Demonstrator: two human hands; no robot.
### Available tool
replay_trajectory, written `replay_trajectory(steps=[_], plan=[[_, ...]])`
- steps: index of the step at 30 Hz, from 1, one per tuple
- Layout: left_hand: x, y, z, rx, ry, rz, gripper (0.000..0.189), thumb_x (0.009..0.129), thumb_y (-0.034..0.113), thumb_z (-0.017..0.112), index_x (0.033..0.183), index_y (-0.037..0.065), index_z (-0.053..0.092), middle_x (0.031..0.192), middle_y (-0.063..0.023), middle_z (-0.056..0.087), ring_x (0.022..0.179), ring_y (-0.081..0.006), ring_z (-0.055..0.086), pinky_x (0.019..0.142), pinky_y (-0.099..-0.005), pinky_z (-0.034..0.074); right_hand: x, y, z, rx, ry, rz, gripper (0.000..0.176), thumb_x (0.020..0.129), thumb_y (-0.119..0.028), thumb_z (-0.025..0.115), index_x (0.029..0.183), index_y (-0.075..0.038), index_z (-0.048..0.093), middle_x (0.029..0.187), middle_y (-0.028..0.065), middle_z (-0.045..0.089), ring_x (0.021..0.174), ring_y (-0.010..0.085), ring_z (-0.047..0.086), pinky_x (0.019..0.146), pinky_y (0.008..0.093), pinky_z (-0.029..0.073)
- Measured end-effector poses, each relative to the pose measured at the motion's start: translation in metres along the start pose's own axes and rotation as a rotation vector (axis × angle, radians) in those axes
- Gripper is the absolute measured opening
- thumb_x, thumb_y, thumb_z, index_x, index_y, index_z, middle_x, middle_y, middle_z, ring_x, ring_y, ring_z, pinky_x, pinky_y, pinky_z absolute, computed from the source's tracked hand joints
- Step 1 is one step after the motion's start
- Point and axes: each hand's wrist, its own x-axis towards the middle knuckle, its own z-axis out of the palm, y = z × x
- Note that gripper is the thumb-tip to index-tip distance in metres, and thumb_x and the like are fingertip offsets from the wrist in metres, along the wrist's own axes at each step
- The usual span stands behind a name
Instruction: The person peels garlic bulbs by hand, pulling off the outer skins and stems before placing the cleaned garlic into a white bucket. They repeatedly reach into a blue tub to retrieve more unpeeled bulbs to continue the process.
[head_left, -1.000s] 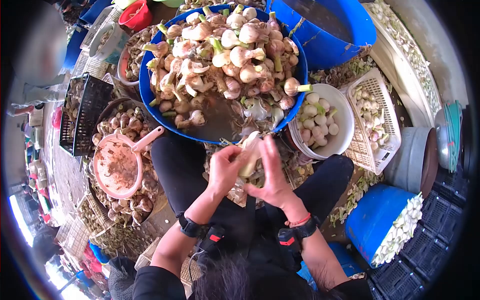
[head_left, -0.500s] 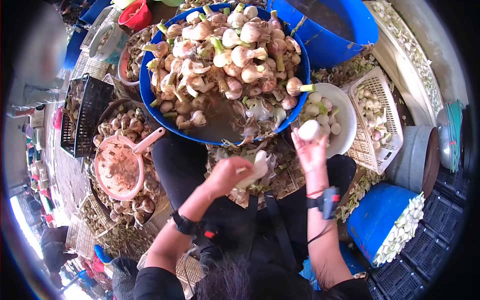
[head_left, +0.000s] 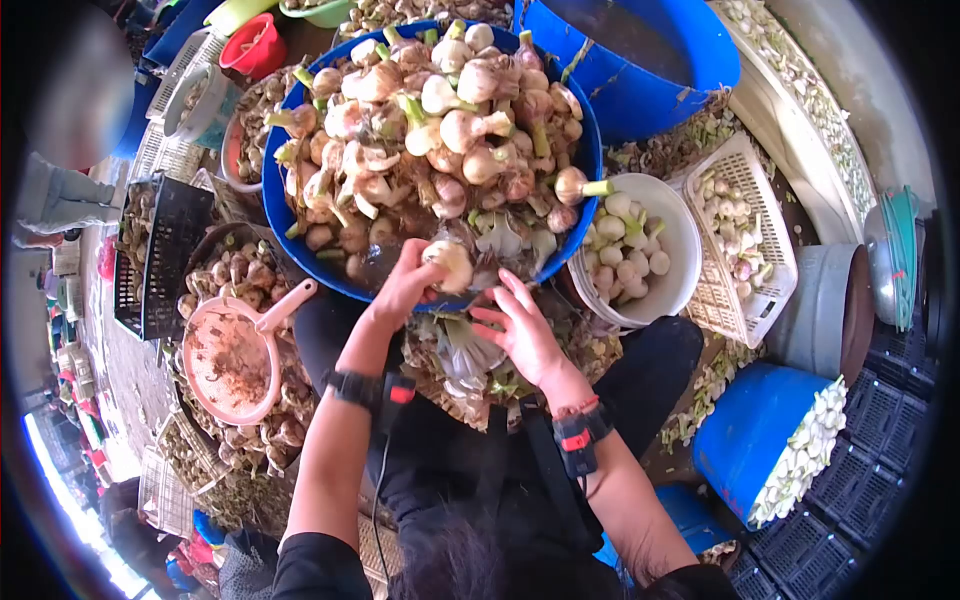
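Gripping garlic (head_left: 450, 266), left hand (head_left: 405, 287), right hand (head_left: 525, 337) splayed

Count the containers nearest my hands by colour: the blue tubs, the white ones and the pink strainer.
Blue: 3 (basin, tub, bucket)
White: 2 (round bucket, lattice basket)
Pink: 1 (strainer)
Total: 6
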Motion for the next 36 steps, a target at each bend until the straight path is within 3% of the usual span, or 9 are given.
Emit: replay_trajectory(steps=[4, 6, 15, 19, 21, 25, 27, 29, 36], plan=[[-0.051, 0.001, 0.027, -0.282, -0.222, 0.111, 0.045, 0.082, 0.013, 0.056, 0.125, 0.006, 0.044, 0.099, -0.0018, 0.058, 0.079, -0.0075, 0.055, 0.063, -0.0190, 0.045, 0.000, -0.003, 0.015, -0.006, -0.163, -0.070, 0.062, 0.083, -0.021, 0.068, 0.134, -0.008, 0.035, 0.120, 0.0088, 0.046, 0.101, 0.0200, 0.053, 0.087, 0.0372, 0.048], [-0.064, -0.003, 0.035, -0.152, 0.039, 0.265, 0.050, 0.081, 0.009, 0.063, 0.128, 0.003, 0.045, 0.103, -0.0033, 0.059, 0.080, -0.0094, 0.056, 0.067, -0.0246, 0.049, -0.003, -0.001, 0.009, -0.168, -0.076, -0.254, 0.054, 0.081, -0.014, 0.070, 0.126, -0.005, 0.042, 0.114, 0.0076, 0.047, 0.101, 0.0195, 0.053, 0.087, 0.0342, 0.047], [-0.091, 0.014, 0.058, 0.411, 0.431, 0.311, 0.012, 0.075, 0.006, 0.067, 0.084, -0.001, 0.066, 0.069, -0.0111, 0.066, 0.061, -0.0121, 0.063, 0.059, -0.0264, 0.049, -0.018, 0.002, 0.001, -0.914, 0.041, -0.792, 0.052, 0.073, -0.004, 0.073, 0.118, -0.004, 0.048, 0.112, 0.0059, 0.044, 0.106, 0.0159, 0.049, 0.090, 0.0299, 0.043], [-0.072, 0.001, 0.042, 0.190, 0.300, 0.134, 0.009, 0.077, 0.002, 0.061, 0.084, -0.003, 0.065, 0.061, -0.0038, 0.062, 0.053, -0.0064, 0.056, 0.050, -0.0219, 0.045, -0.034, -0.008, -0.007, -0.484, -0.133, -0.526, 0.049, 0.075, 0.000, 0.067, 0.120, -0.005, 0.049, 0.115, 0.0064, 0.048, 0.105, 0.0170, 0.052, 0.090, 0.0288, 0.045], [-0.058, -0.010, 0.029, 0.383, 0.451, 0.192, 0.008, 0.077, 0.004, 0.060, 0.081, -0.001, 0.064, 0.060, -0.0058, 0.062, 0.051, -0.0094, 0.057, 0.048, -0.0244, 0.044, -0.051, -0.020, -0.001, -0.013, -0.286, -0.079, 0.050, 0.081, -0.008, 0.064, 0.127, -0.006, 0.043, 0.120, 0.0079, 0.049, 0.107, 0.0183, 0.054, 0.087, 0.0311, 0.050], [-0.042, -0.026, -0.009, 0.924, 0.582, 0.221, 0.010, 0.071, 0.009, 0.061, 0.080, 0.007, 0.065, 0.075, -0.0130, 0.062, 0.070, -0.0324, 0.061, 0.064, -0.0388, 0.049, -0.050, -0.016, -0.020, 0.177, -0.348, -0.011, 0.051, 0.091, -0.028, 0.052, 0.135, -0.011, 0.034, 0.121, 0.0122, 0.052, 0.091, 0.0226, 0.062, 0.074, 0.0329, 0.055], [-0.058, -0.018, 0.000, 0.973, 0.552, 0.520, 0.019, 0.074, 0.005, 0.061, 0.092, 0.006, 0.067, 0.086, -0.0128, 0.063, 0.076, -0.0306, 0.061, 0.068, -0.0363, 0.050, -0.045, -0.011, -0.026, 0.252, -0.360, 0.044, 0.047, 0.093, -0.034, 0.048, 0.133, -0.011, 0.038, 0.118, 0.0124, 0.055, 0.084, 0.0227, 0.063, 0.070, 0.0298, 0.055], [-0.085, 0.006, 0.032, 0.285, 0.200, 0.369, 0.023, 0.077, 0.006, 0.063, 0.099, 0.005, 0.067, 0.091, -0.0128, 0.065, 0.080, -0.0291, 0.063, 0.070, -0.0329, 0.051, -0.041, -0.010, -0.027, 0.237, -0.307, 0.136, 0.045, 0.093, -0.038, 0.048, 0.129, -0.011, 0.042, 0.113, 0.0111, 0.057, 0.083, 0.0213, 0.063, 0.067, 0.0286, 0.055], [-0.103, 0.014, 0.064, 0.593, 0.282, 0.640, 0.018, 0.079, 0.010, 0.065, 0.096, 0.004, 0.065, 0.085, -0.0136, 0.065, 0.074, -0.0301, 0.064, 0.064, -0.0338, 0.052, -0.044, -0.007, -0.011, 0.013, -0.181, 0.082, 0.052, 0.087, -0.044, 0.058, 0.125, -0.010, 0.046, 0.103, 0.0020, 0.057, 0.082, 0.0125, 0.060, 0.072, 0.0259, 0.051]])
